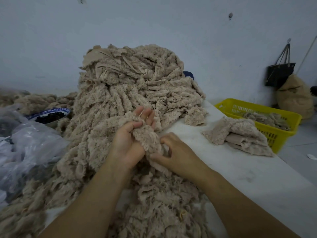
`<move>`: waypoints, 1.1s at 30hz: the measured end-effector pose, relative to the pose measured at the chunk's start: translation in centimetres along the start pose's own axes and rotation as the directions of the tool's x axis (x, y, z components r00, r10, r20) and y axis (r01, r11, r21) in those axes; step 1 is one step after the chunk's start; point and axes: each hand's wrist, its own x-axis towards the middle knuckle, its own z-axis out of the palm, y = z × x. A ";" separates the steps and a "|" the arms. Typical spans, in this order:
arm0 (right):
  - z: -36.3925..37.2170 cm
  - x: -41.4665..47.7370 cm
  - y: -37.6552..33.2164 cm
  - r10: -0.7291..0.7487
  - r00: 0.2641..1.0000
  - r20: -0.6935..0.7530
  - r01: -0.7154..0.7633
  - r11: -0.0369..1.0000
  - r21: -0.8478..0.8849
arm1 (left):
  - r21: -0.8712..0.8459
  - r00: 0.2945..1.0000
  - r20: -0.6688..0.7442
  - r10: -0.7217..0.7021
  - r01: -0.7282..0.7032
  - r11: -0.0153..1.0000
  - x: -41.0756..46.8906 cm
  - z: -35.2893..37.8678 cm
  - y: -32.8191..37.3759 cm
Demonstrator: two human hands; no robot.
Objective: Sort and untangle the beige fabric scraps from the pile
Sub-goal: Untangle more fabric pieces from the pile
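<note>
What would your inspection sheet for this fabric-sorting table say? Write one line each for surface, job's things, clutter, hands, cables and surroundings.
Surface: white table, largely covered by fabric.
Job's things: big beige pile; one scrap in the hands; small stack near the table's right edge.
Clutter: plastic bags and a bowl of dark bits, left.
Hands: left hand and right hand both grip the scrap.
Cables: nothing seen.
Surroundings: yellow basket holding scraps, black bag hung on the wall, tan sack below.
</note>
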 end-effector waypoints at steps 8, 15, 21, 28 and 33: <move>-1.5 0.1 2.0 0.325 0.862 -0.390 -0.268 0.944 0.193 | 0.067 0.999 -0.025 -0.031 0.033 0.997 0.3 -0.9 0.9; -1.6 0.1 1.3 0.434 0.781 -0.449 -0.136 0.819 0.557 | 0.962 0.996 -0.059 0.066 0.039 0.270 -0.2 -1.6 -1.2; -1.6 0.4 1.0 0.369 0.787 -0.494 -0.048 0.835 0.548 | 0.993 0.998 0.015 -0.065 -0.022 -0.114 0.0 -2.4 -2.3; -1.8 0.1 0.7 0.343 0.813 -0.471 0.054 0.760 0.648 | 0.974 0.997 0.047 -0.061 -0.059 -0.219 1.0 -3.3 -2.2; -1.7 0.0 0.6 0.310 0.849 -0.429 0.044 0.766 0.641 | 0.987 0.998 -0.048 0.045 0.054 -0.148 1.1 -3.2 -2.4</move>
